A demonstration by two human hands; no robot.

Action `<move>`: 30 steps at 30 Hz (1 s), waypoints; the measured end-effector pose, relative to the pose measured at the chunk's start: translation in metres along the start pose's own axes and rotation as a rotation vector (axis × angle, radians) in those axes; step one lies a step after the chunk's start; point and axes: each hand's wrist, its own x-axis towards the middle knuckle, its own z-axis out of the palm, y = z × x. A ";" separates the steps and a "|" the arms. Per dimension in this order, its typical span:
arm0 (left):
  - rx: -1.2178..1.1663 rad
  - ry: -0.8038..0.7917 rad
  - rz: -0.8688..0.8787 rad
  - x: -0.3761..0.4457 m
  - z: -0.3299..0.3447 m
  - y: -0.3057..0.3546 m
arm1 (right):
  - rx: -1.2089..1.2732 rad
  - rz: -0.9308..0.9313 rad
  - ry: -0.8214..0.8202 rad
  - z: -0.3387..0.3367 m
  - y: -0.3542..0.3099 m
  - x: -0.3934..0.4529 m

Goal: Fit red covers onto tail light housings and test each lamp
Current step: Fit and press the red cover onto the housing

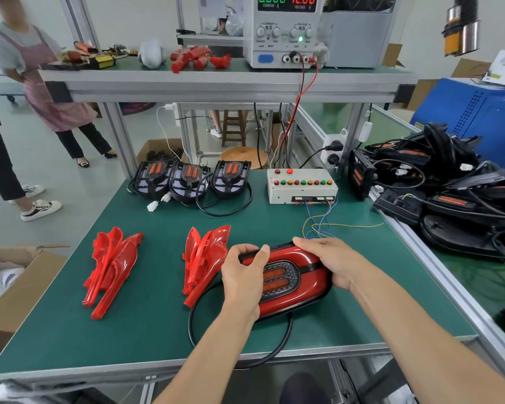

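Pressing a red cover [299,298] down onto a tail light housing [277,277], we have both hands on the one unit nearest us on the tabletop [146,322]. Our left hand [244,279] lies over the unit's left end, fingers curled round its far edge and thumb on top. Our right hand [331,262] grips the right end, fingers wrapped over the far rim. The cover appears seated or nearly so; we cannot tell whether every edge has snapped home. Its black cable [193,328] loops loose toward us, so we judge this lamp not yet tested.

Just left of the left hand lies a stack of loose red covers [204,263], and further left a second stack [111,269]; these remain to be fitted. Beyond, three bare housings [191,180] stand in a row at the far edge, uncovered. Right of them sits the test box [302,185] with its coloured buttons. On the shelf above, the power supply [285,30] reads zero current. We judge most of the job outstanding.
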 end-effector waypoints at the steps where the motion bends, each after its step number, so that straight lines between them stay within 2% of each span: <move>1: -0.001 -0.001 0.000 0.001 0.000 -0.001 | 0.003 -0.003 -0.002 0.000 0.000 0.001; 5: 0.011 -0.011 -0.022 0.002 -0.002 0.001 | -0.012 -0.001 -0.004 0.001 0.000 0.002; 8: 0.041 -0.081 -0.044 0.005 -0.007 0.007 | -0.034 -0.012 -0.004 -0.001 0.002 0.002; 14: 0.438 -0.153 0.177 0.015 -0.019 0.016 | -0.066 -0.009 -0.032 -0.006 0.003 0.001; 18: 0.379 -0.204 0.101 0.022 -0.019 0.018 | -0.065 0.000 -0.019 -0.005 0.003 0.001; 22: 0.413 -0.147 0.140 0.018 -0.017 0.016 | -0.078 0.009 -0.022 -0.005 0.002 0.000; 25: 0.686 -0.172 0.273 0.023 -0.016 0.028 | -0.072 -0.011 -0.033 -0.005 0.001 0.002; 27: 0.963 -0.307 0.352 0.029 -0.010 0.043 | -0.085 -0.042 -0.037 -0.003 -0.001 0.002; 30: 1.361 -0.543 0.382 0.042 0.006 0.062 | -0.087 -0.046 -0.055 -0.001 -0.005 0.000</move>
